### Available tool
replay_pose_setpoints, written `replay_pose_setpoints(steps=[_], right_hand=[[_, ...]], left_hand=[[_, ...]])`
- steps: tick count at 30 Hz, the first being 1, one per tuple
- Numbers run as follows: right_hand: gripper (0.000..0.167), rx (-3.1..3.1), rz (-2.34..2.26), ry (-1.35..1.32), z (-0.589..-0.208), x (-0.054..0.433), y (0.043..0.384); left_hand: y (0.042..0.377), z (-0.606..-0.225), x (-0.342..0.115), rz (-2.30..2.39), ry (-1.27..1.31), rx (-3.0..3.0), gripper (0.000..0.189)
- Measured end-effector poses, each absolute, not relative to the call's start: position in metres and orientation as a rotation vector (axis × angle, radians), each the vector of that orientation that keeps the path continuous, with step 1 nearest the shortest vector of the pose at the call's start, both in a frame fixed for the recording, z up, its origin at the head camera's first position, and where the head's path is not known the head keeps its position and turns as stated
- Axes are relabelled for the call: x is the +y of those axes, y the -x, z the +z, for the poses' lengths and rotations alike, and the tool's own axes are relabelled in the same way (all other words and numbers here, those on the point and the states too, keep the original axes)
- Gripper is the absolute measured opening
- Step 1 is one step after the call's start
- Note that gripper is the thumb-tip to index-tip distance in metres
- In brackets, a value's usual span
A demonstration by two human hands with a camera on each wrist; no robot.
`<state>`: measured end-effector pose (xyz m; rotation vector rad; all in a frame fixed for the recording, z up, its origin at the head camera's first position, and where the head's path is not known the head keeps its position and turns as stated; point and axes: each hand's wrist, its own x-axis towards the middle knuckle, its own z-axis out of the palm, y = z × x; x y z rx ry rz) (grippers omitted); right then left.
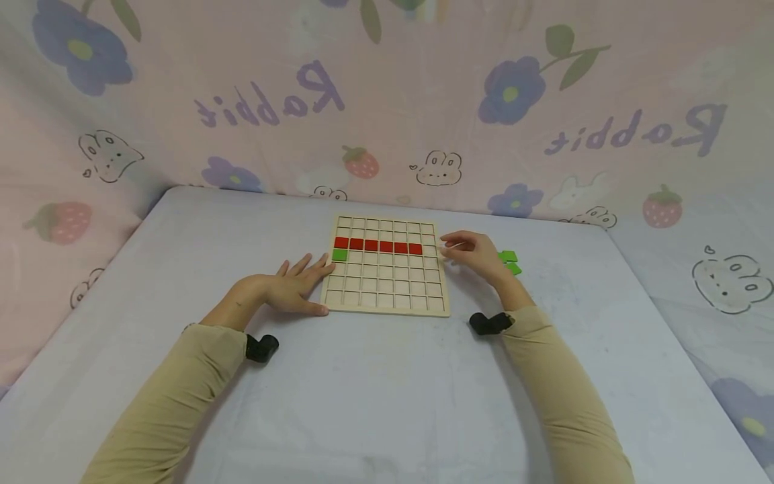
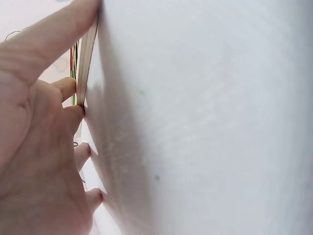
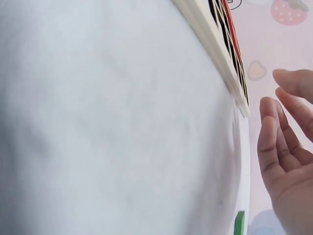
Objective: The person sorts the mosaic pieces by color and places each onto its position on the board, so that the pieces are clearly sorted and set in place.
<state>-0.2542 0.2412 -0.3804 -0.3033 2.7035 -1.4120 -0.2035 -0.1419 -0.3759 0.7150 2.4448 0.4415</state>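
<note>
A pale wooden grid board [image 1: 387,313] lies on the table. Across one of its upper rows runs a line of several red square tiles [image 1: 385,247], and a green tile [image 1: 340,255] sits below the leftmost. My left hand [image 1: 294,289] has its fingers spread, with thumb and fingertips touching the board's left edge; the left wrist view shows the thumb [image 2: 58,36] against the rim. At the right edge hovers my right hand [image 1: 474,252], fingers loosely bent. Nothing shows between its fingers [image 3: 268,142] in the right wrist view. Beside it lie loose green tiles [image 1: 511,256], partly hidden.
A white cloth covers the table [image 1: 375,396]. Behind it and at both sides hangs a pink printed curtain [image 1: 399,94] with rabbits, flowers and strawberries. Black wrist-worn devices [image 1: 263,349] stick out from both sleeves.
</note>
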Motion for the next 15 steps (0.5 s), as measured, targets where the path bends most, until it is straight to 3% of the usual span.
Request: replay_pose_setpoints(steps=[15], right_hand=[[0.041, 2.729, -1.367, 0.249, -0.379, 0.264, 0.249]], left_hand=[[0.203, -0.374, -0.141, 0.423, -0.723, 2.448, 0.093]])
